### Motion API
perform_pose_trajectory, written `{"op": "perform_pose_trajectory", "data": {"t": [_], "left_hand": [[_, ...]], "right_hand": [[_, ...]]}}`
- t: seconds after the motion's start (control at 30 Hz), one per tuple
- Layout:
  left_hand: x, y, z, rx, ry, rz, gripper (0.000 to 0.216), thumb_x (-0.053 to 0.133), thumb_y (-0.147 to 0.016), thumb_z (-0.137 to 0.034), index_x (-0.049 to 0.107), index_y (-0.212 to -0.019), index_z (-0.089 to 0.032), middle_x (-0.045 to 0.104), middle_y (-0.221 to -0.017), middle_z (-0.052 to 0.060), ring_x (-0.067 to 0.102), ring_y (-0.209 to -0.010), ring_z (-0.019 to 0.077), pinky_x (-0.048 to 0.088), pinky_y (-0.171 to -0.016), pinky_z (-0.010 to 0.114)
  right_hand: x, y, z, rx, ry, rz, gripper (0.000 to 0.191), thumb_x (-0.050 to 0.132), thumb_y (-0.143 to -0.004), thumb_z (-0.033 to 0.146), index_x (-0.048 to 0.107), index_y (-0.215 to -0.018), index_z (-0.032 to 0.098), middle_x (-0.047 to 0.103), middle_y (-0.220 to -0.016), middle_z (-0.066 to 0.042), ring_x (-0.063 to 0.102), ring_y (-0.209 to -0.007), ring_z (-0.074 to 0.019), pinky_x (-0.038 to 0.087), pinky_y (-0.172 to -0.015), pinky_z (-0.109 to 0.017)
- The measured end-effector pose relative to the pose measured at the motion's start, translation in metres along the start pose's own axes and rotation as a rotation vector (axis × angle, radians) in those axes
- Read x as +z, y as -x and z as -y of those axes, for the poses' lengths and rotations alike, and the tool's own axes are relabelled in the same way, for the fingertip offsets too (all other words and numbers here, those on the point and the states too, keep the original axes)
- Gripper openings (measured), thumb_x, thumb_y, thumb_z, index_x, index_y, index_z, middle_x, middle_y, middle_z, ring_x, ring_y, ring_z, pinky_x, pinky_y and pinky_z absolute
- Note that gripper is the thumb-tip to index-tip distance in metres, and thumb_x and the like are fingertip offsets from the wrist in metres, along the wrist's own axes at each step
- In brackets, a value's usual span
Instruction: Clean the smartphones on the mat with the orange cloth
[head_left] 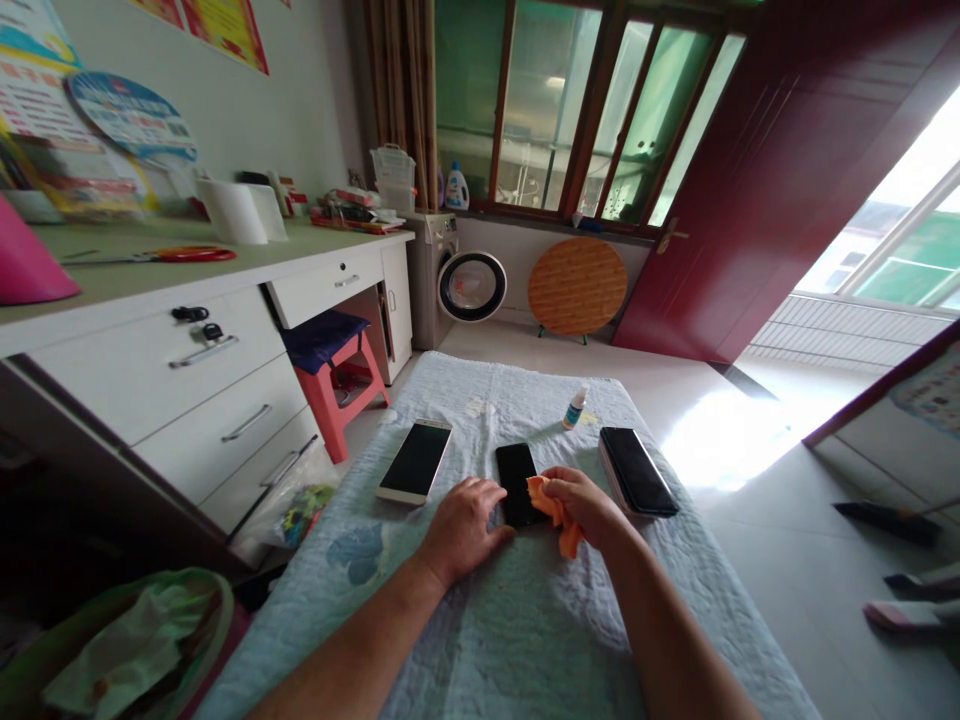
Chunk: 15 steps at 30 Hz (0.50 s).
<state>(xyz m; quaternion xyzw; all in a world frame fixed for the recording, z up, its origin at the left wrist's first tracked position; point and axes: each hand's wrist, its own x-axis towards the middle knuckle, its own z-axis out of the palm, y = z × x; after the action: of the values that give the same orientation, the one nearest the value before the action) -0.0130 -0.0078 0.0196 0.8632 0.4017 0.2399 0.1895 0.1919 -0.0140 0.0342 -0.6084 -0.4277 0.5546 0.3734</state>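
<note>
A black smartphone [515, 468] lies screen up on the cloth-covered table [480, 620] between my hands. My left hand [463, 522] is curled against its left edge and lower corner, fingers and thumb holding it in place. Bunched in the closed fingers of my right hand [579, 500] is an orange cloth [556, 515], which touches the phone's right side. To the left rests a white-framed smartphone [416, 462] with a dark screen. On the right, another black phone [639, 470] lies on top of a box-like stack. A small spray bottle [575, 408] stands behind the phones.
A desk with drawers [172, 370] runs along the left, with scissors [187, 255] and a paper roll [236, 212] on top. A red stool [341, 385] is tucked beneath. A lined bin [217, 640] stands at lower left. Beyond are a washing machine [435, 270] and a red door [720, 200].
</note>
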Motion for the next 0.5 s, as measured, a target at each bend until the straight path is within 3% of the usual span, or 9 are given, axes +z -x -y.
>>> {"op": "perform_pose_trajectory", "data": {"t": [0.3,0.5], "left_hand": [[-0.0010,0.0006,0.0021,-0.056,0.063,-0.021,0.040,0.069,-0.078,-0.040,0.063,-0.112,-0.019,0.067,-0.110,0.008,0.058,-0.104,0.0262,0.044,-0.092,0.037],[-0.0040,-0.0006,0.0003,-0.064,0.078,-0.009,0.043,0.072,-0.075,-0.041,0.063,-0.111,-0.020,0.067,-0.109,0.007,0.058,-0.103,0.0266,0.044,-0.091,0.036]], "right_hand": [[-0.0009,0.0070,0.0071,-0.025,-0.209,0.122,0.033,0.064,-0.062,0.034,0.058,-0.089,0.015,0.057,-0.064,0.003,0.049,-0.046,-0.0081,0.043,-0.041,-0.021],[-0.0027,0.0049,0.0031,-0.055,-0.214,0.083,0.033,0.062,-0.065,0.033,0.064,-0.093,0.015,0.061,-0.067,0.001,0.050,-0.048,-0.0093,0.042,-0.044,-0.021]]}}
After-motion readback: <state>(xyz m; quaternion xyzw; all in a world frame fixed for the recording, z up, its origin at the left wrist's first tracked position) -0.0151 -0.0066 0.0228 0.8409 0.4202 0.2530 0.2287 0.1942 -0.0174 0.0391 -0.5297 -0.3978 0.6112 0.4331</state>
